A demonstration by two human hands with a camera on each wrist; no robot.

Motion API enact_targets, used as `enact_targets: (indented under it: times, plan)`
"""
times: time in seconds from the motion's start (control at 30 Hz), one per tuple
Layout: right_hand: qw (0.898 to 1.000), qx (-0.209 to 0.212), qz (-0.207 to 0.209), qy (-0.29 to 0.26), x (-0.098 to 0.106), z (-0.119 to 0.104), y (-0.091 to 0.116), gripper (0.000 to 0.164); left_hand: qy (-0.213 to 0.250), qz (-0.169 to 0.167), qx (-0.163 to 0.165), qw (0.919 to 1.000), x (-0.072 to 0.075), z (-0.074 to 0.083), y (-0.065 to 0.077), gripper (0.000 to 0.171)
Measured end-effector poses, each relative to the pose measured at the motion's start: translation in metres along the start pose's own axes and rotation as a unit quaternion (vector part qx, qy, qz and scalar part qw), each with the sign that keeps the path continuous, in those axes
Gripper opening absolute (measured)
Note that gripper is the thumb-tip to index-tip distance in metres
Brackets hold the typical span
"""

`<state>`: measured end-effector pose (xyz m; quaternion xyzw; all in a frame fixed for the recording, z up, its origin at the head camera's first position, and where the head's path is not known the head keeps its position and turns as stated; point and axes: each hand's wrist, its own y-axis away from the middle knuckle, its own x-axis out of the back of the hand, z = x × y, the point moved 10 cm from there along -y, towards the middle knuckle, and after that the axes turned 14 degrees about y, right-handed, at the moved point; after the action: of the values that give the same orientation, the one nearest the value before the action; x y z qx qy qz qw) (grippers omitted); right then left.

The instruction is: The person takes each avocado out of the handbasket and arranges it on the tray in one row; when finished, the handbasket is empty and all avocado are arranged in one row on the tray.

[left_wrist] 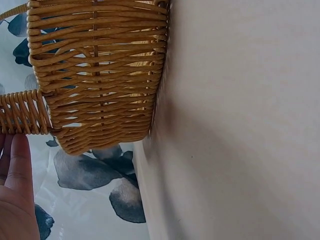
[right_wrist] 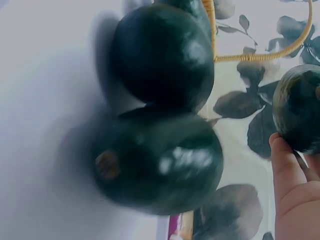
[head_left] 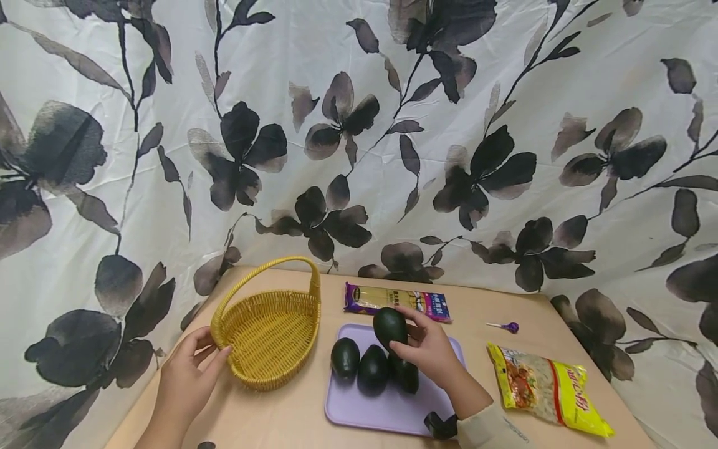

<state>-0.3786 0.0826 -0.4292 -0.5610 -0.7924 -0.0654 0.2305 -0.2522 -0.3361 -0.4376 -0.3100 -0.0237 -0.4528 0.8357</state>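
Note:
My left hand (head_left: 187,377) is at the near left side of a yellow wicker basket (head_left: 272,340), thumb and fingers about the foot of its arched handle (left_wrist: 22,112). Nothing lies inside the basket. With thumb and fingers, my right hand (head_left: 429,349) grips a dark green avocado (head_left: 389,328), raised over a lilac tray (head_left: 359,415). On that tray sit an avocado (head_left: 344,360) at the left, a middle avocado (head_left: 373,371) and a right avocado (head_left: 405,375), partly hidden by the hand. The right wrist view shows the held avocado (right_wrist: 299,109) at its edge.
Behind the tray lies a purple-ended pack of noodles (head_left: 387,299). To the right are a purple-wrapped lollipop (head_left: 510,327) and a yellow food packet (head_left: 550,390). A floral cloth (head_left: 359,156) hangs at the table's back edge. Some dark object (head_left: 206,444) shows at the front edge.

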Motion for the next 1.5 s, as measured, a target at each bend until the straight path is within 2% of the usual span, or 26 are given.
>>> enact_targets:
  times: [0.1, 0.3, 0.43, 0.67, 0.83, 0.97, 1.2, 1.37, 1.5]
  plan:
    - [1.0, -0.005, 0.01, 0.006, 0.006, 0.015, 0.003, 0.071, -0.004, -0.001, 0.002, 1.0, 0.0, -0.001, 0.001, 0.05]
    - [0.999, -0.01, 0.044, 0.031, 0.023, 0.029, 0.012, 0.069, 0.007, -0.001, 0.003, 1.0, 0.0, -0.002, 0.004, 0.05]
    - [0.998, -0.023, 0.056, 0.031, 0.032, 0.038, 0.019, 0.068, 0.018, 0.003, 0.005, 0.9998, 0.0, -0.004, 0.005, 0.05]
    - [0.995, -0.048, 0.076, 0.032, 0.046, 0.056, 0.031, 0.067, 0.008, -0.004, 0.005, 0.9999, -0.003, -0.006, 0.006, 0.048]
    - [0.994, -0.049, 0.093, 0.038, 0.057, 0.067, 0.04, 0.07, 0.014, -0.004, 0.001, 0.9999, -0.003, -0.003, 0.006, 0.047]
    - [0.992, -0.072, 0.099, 0.035, 0.062, 0.081, 0.048, 0.071, 0.021, -0.005, 0.001, 0.9998, -0.003, -0.001, 0.005, 0.047]
    - [0.987, -0.131, 0.082, 0.049, 0.056, 0.104, 0.061, 0.071, 0.014, -0.003, 0.009, 0.9999, -0.002, -0.003, 0.003, 0.048]
    - [0.985, -0.141, 0.079, 0.054, 0.049, 0.113, 0.065, 0.07, 0.014, -0.002, -0.003, 0.9999, 0.0, -0.001, 0.001, 0.048]
    - [0.985, -0.139, 0.083, 0.063, 0.048, 0.117, 0.065, 0.07, 0.005, 0.0, 0.009, 0.9999, 0.0, -0.002, 0.001, 0.048]
